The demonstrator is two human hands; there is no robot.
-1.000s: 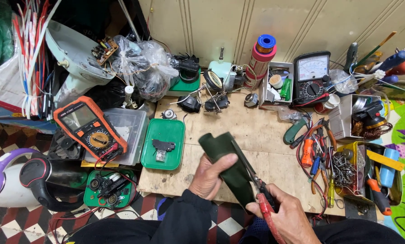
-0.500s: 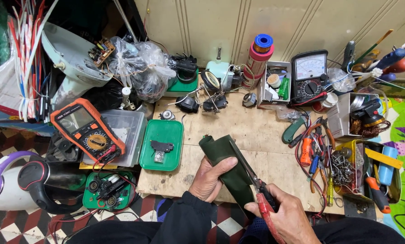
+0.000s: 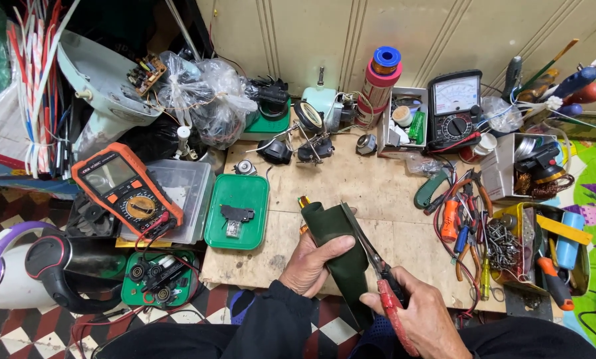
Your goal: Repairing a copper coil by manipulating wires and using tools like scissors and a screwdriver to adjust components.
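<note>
Head view shows my left hand (image 3: 311, 266) with its grip closed on a dark green sheet (image 3: 338, 249), thumb laid across its face, held above the near edge of the wooden worktop (image 3: 371, 179). My right hand (image 3: 417, 319) clasps red-handled scissors (image 3: 377, 272), blades running along the sheet's right edge. A green tray (image 3: 238, 213) sits just left.

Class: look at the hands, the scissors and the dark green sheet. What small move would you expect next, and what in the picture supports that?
Probably closing the scissors to cut further along the dark green sheet. The right hand grips the red handles, the blades lie along the sheet's right edge, and the left hand pinches the sheet steady above the wooden board.
</note>
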